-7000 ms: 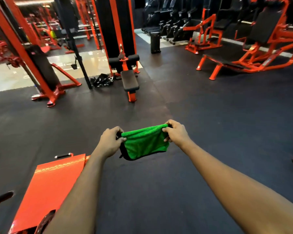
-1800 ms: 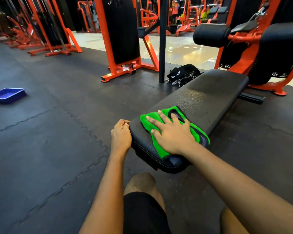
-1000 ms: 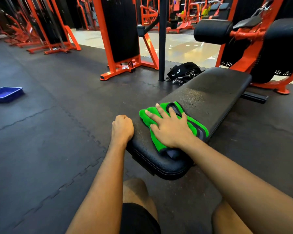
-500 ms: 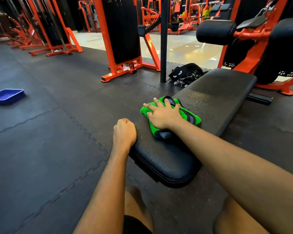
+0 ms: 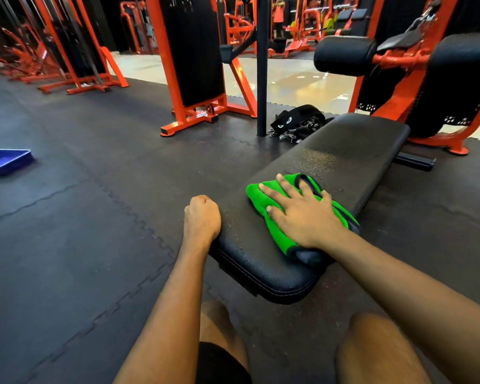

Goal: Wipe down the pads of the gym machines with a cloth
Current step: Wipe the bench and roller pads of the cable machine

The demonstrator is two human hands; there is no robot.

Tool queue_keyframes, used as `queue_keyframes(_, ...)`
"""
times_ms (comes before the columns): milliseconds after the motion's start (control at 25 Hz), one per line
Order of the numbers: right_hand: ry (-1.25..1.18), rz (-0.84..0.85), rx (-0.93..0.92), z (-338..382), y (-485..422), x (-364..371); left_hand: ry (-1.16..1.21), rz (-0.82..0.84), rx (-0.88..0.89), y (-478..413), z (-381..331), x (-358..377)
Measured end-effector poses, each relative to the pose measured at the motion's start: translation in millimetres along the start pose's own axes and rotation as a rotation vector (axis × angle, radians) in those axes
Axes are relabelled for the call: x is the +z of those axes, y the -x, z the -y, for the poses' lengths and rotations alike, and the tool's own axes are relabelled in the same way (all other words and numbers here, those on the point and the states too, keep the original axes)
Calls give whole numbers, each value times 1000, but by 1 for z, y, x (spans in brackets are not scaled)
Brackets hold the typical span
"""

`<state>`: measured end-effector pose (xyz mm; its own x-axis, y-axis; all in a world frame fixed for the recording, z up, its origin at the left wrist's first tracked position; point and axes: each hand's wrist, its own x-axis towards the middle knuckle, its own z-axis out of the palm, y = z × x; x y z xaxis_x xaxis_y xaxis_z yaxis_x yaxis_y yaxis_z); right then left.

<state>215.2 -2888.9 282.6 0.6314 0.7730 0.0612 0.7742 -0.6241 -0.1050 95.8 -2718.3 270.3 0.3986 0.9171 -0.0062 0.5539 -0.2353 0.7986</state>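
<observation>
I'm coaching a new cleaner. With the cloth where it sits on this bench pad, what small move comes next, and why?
Probably slide the right hand and green cloth forward along the bench pad: a speckled patch lies just beyond the cloth, apparently unwiped.

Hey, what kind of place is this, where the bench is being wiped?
Almost certainly a commercial gym. An orange-framed weight machine stands ahead, a black padded bench lies in the foreground with a roller pad beyond it, and interlocking rubber mats cover the floor.
</observation>
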Motion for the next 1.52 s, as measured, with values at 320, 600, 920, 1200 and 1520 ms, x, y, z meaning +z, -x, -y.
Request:
queue_keyframes(320,-15,91,43,9,-80,-5,4,17,18,2,2,1)
queue_keyframes(600,-21,-65,77,-35,26,3,-23,62,14,-2,-1,-1)
queue_keyframes(920,-14,-16,203,-12,-60,-4,-26,32,30,1,1,-1)
queue_keyframes(1200,-36,-133,162,22,30,7,-12,49,57,3,1,-3)
queue_keyframes(1520,-75,-80,414,-6,-23,-8,-1,39,51,3,3,-2)
